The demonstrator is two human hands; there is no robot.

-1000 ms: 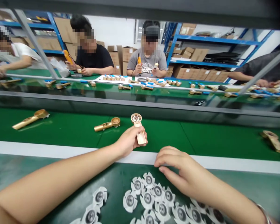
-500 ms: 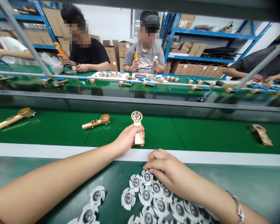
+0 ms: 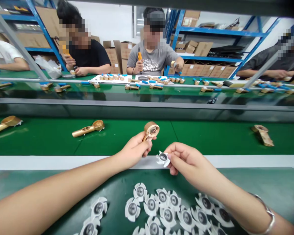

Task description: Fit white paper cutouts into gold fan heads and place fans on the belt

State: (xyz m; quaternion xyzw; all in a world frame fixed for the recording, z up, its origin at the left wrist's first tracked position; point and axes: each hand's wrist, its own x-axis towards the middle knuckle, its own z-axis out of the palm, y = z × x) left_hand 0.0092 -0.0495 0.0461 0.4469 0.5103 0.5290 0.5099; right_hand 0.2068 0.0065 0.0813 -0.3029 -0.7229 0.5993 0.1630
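My left hand (image 3: 139, 147) is wrapped round the handle of a gold handheld fan housing (image 3: 152, 129), its round head tilted up and to the right above the belt. Between the thumb and fingers of my right hand (image 3: 183, 159) is a white fan blade (image 3: 163, 158) with a dark round hub. The blade is close to the housing, slightly below and right of it, and apart from it. Below my hands, several more white fan blades (image 3: 151, 205) lie loose on the green table, some under my right forearm.
On the green belt (image 3: 122, 143) lie gold fan housings, one at left (image 3: 88, 128) and one at right (image 3: 263, 134). A white strip (image 3: 63, 162) edges the belt. Across the line, co-workers (image 3: 149, 55) handle similar parts. Slanted metal posts (image 3: 19, 42) stand at both sides.
My right hand has lifted a fan blade from the pile and brought it up near the housing. My left hand has turned the housing. The belt's housings appear shifted left.
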